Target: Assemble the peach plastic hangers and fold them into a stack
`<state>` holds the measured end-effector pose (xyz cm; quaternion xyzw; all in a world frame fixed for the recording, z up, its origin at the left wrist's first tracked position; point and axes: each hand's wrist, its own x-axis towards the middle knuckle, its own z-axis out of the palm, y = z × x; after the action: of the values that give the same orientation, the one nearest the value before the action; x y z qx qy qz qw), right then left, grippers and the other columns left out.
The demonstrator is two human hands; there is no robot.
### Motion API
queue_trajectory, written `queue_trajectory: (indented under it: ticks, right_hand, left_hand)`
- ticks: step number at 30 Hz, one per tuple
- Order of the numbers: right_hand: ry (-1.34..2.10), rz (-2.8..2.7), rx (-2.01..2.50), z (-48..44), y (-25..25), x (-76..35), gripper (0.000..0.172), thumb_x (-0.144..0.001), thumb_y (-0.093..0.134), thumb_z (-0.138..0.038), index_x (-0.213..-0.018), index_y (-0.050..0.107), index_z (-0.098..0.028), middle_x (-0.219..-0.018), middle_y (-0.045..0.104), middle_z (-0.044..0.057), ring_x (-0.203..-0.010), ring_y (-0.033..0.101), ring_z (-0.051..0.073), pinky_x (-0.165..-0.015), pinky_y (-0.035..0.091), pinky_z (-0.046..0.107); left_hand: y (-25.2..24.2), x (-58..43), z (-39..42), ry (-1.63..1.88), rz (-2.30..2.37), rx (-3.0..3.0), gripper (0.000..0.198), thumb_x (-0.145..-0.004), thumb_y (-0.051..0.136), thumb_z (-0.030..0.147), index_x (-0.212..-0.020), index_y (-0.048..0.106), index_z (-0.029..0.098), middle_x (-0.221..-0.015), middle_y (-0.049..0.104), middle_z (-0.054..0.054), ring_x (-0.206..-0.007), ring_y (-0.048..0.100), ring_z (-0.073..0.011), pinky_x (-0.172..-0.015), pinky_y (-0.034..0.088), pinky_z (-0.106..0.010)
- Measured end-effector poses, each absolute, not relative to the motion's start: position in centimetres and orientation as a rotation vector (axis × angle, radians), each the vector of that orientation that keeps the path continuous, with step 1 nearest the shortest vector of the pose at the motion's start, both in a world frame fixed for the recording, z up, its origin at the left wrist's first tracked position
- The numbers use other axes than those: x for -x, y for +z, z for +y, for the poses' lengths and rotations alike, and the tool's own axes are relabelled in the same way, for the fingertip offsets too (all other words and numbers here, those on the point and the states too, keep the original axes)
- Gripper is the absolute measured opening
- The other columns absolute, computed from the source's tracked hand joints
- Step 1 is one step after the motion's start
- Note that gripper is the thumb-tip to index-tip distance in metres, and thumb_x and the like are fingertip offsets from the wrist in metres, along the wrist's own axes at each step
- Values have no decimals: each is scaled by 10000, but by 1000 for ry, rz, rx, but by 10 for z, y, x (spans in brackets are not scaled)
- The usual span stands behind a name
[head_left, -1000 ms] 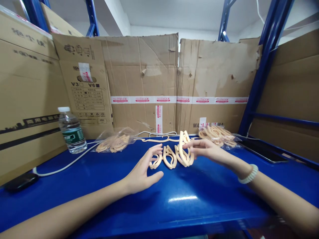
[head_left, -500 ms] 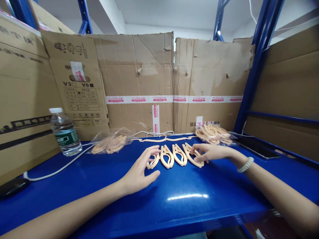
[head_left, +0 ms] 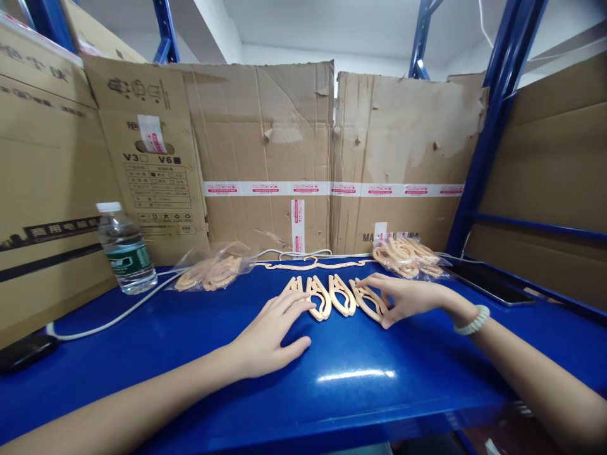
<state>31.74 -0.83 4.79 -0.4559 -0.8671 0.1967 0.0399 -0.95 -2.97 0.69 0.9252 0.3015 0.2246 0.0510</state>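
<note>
Several beige folded hangers stand out in a row on the blue surface. Over the leftmost folded hanger (head_left: 294,283) rests my left hand (head_left: 272,328), palm down, its fingers stretched and its thumb apart; they hide most of that hanger. Two more, the second folded hanger (head_left: 318,309) and the third folded hanger (head_left: 342,297), lie between my hands. My right hand (head_left: 403,296) spans the rightmost folded hanger (head_left: 370,302), with fingers at its upper part and the thumb at its lower end. Behind the row lies one unfolded hanger (head_left: 294,266).
Bagged hangers (head_left: 208,273) lie at the left, and another bag of hangers (head_left: 408,258) at the right. A water bottle (head_left: 126,253), a black device (head_left: 28,352) with a white cable (head_left: 104,330), and a phone (head_left: 490,284) are on the blue shelf (head_left: 265,404). Cardboard (head_left: 265,151) stands behind.
My left hand has moved slightly right and nearer, uncovering the top of the leftmost hanger. My right thumb has come down to the rightmost hanger's lower end, and that hanger has shifted slightly.
</note>
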Motion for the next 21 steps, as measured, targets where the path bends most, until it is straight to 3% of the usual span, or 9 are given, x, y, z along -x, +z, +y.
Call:
queue_trajectory:
  ticks: [7, 21]
  right_hand:
    - [510, -2677, 1335, -4, 41, -312, 847, -717, 697, -474, -1433, 332, -208, -1339, 379, 123, -1157, 470, 291, -957, 430, 366]
    - [418, -2706, 1354, -6, 39, -305, 713, -787, 638, -366, -1433, 347, -283, -1377, 358, 98, -1196, 460, 286, -1027, 378, 392]
  left_hand:
    - [4, 10, -33, 437, 1051, -2777, 545, -891, 456, 488, -1399, 381, 307, -1496, 339, -61, -1389, 245, -320, -1116, 165, -581]
    - [3, 13, -26, 326, 1062, -2784, 615, -896, 387, 579, -1445, 291, 320, -1535, 237, -60, -1414, 166, -307, -1129, 128, -563]
